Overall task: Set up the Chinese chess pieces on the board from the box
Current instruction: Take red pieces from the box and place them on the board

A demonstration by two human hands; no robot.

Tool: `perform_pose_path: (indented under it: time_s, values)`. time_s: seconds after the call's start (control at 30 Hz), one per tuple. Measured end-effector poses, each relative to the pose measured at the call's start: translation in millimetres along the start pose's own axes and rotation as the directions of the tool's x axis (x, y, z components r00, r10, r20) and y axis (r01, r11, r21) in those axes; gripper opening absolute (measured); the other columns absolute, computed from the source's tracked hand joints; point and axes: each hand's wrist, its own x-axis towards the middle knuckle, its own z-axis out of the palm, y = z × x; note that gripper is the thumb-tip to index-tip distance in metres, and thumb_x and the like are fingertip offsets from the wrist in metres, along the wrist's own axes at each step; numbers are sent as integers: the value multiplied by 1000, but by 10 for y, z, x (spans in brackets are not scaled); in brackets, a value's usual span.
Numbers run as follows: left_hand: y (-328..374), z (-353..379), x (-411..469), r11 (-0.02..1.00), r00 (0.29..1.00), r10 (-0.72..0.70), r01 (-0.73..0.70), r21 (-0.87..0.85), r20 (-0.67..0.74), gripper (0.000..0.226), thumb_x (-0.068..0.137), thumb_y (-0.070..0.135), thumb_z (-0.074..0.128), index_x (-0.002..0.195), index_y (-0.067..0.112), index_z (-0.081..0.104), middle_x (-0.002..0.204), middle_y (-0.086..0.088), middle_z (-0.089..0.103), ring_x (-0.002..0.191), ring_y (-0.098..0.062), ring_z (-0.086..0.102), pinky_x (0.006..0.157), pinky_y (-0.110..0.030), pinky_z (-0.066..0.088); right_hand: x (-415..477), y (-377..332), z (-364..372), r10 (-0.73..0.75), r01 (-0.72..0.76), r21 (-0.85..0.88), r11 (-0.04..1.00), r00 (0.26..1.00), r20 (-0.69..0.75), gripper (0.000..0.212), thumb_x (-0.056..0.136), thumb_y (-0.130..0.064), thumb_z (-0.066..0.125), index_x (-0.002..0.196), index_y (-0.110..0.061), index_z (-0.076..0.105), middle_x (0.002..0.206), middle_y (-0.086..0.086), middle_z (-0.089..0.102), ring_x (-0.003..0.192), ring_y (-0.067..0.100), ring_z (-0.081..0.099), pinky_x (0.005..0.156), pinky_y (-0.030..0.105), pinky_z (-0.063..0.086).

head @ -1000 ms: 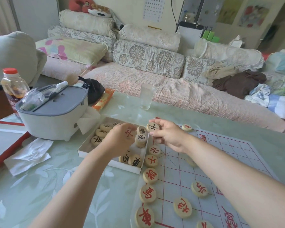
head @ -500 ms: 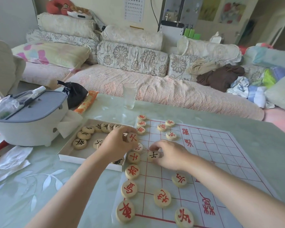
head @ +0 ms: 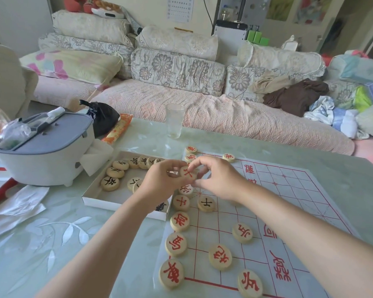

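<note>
From the head camera, the left hand point(head: 159, 182) grips a red-marked piece point(head: 188, 173) over the edge where the box point(head: 125, 204) meets the board point(head: 293, 190). The right hand point(head: 216, 179) seemingly pinches it too. The board's open points lie rightward, nearer the right hand.

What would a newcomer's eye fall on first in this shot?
The two hands meet above the left edge of the board, left hand and right hand both pinching one red-marked piece. Next, the column of red pieces down that edge, a lone black-marked piece beside it, and the white box of black pieces to the left.
</note>
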Motion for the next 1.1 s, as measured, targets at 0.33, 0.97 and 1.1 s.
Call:
perform_pose_path:
  time_s: [0.33, 0.97, 1.1]
  values:
    - [-178, 38, 36, 640, 952, 276, -286, 714, 134, 24, 94, 33, 51, 116, 27, 60, 117, 7, 56, 110, -15, 49, 92, -30, 42, 279, 337, 200, 148, -160, -65, 985, 978, -149, 26, 79, -38, 82, 95, -28, 64, 95, -14, 62, 85, 3, 56, 74, 28, 42]
    - [-219, -65, 55, 603, 935, 183, -351, 716, 304, 38, 94, 27, 46, 128, 38, 56, 135, 12, 48, 125, -17, 37, 106, -35, 31, 467, 329, 479, 237, -264, -224, 938, 961, -141, 11, 91, -40, 56, 93, -36, 67, 108, -11, 62, 95, 13, 58, 70, 28, 41]
    - [-176, -239, 66, 612, 962, 187, -271, 743, 197, 32, 95, 23, 47, 124, 32, 59, 129, 5, 52, 121, -18, 41, 101, -32, 35, 294, 315, 297, 229, -243, -259, 935, 970, -83, 10, 89, -34, 55, 89, -36, 65, 97, -18, 64, 87, 9, 59, 69, 27, 46]
